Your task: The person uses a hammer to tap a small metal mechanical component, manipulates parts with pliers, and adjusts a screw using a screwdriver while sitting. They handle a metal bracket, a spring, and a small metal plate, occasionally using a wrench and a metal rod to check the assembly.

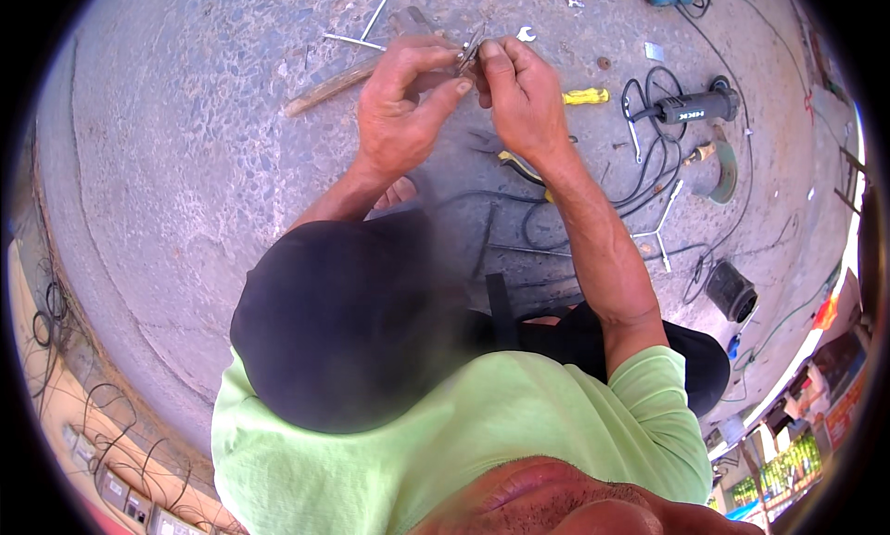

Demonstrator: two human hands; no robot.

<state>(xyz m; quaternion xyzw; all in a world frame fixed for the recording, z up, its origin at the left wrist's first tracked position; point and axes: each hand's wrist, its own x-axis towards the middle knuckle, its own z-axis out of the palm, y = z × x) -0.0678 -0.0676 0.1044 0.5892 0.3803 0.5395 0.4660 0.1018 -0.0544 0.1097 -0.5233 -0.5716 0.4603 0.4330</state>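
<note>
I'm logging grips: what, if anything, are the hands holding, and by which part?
A small, dark-grey, metallic-looking piece, pinched in the fingertips of the bare left hand and bare right hand; which part each grips cannot be told.

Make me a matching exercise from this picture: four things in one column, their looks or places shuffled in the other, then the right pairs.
Things:
1. hammer
2. grinder
3. small metal piece
4. pliers

Looks or places:
A. at the fingertips of the left hand and the right hand
B. yellow and black handles, near the right wrist
C. wooden handle, partly hidden behind the left hand
D. black body, lying toward the picture's right side

Right pairs: 1-C, 2-D, 3-A, 4-B
</note>
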